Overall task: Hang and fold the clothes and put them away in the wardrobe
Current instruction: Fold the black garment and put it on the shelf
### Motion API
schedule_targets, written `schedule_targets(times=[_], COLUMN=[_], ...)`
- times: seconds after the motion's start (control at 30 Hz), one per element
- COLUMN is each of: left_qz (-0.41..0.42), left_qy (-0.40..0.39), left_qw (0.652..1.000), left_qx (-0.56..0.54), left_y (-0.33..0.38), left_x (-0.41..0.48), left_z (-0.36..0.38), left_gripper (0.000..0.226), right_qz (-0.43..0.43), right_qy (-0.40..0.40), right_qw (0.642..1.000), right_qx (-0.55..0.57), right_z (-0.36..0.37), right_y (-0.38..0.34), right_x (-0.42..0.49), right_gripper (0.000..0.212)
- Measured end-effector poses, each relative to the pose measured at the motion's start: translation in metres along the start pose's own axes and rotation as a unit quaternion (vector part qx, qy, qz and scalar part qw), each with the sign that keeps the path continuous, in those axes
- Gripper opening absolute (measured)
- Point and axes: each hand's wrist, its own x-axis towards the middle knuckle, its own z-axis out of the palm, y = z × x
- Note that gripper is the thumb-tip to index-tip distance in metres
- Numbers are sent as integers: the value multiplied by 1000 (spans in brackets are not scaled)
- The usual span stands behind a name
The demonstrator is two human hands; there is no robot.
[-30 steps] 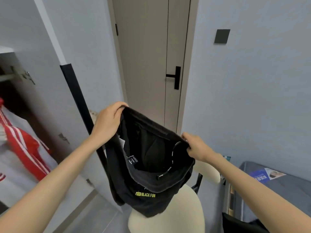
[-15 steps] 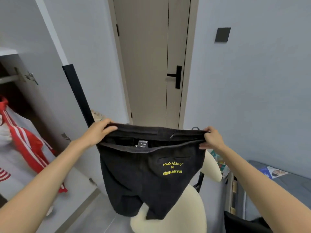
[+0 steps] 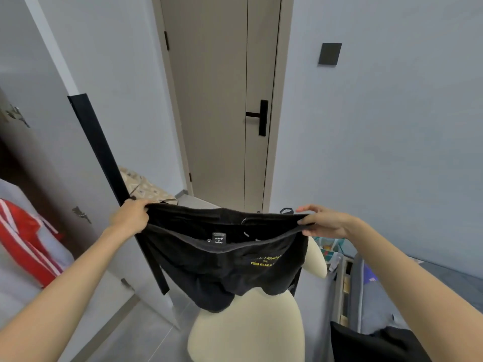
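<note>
**Black shorts held spread by the waistband above the chair**

A pair of black shorts (image 3: 222, 270) is held up in the air by both hands, well apart from each other. One end of the waistband is gripped by the left hand (image 3: 129, 218), with the fingers curled over the fabric. The other end is pinched by the right hand (image 3: 324, 222) between thumb and fingers. The waistband is stretched wide between them, so that a small black label is seen inside. Yellow lettering is printed on the near face, partly hidden in a fold. The legs hang down over the cream chair (image 3: 248, 327); whether the seat is touched cannot be told. The open wardrobe door (image 3: 86, 178) is seen to the left, and a red garment with white stripes (image 3: 26, 241) is seen inside the wardrobe. A closed door (image 3: 217, 100) stands straight ahead.
</note>
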Motion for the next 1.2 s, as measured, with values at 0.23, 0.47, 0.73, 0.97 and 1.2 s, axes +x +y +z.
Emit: schedule_targets(times=[0.23,0.47,0.73,0.97,1.2], left_qz=[-209,-140,120,95,-46], left_qy=[17,75,64,17,6], left_qw=[874,869,952,956,870], left_qx=[-439,-469,-274,-275,-491], left_y=[5,24,66,104,120], left_x=[8,-10,-37,-44,-27], left_z=[13,15,10,2,-12], left_gripper=[44,34,43,31,38], right_qz=[-108,-156,-81,-112,-146], right_qy=[120,255,69,-97,-143], right_qw=[964,803,943,938,945], right_qx=[-211,-515,-316,-315,-256], right_z=[9,0,10,123,189], right_y=[18,31,37,69,60], right_x=[8,10,6,-1,-9], right_gripper=[25,25,22,39,74])
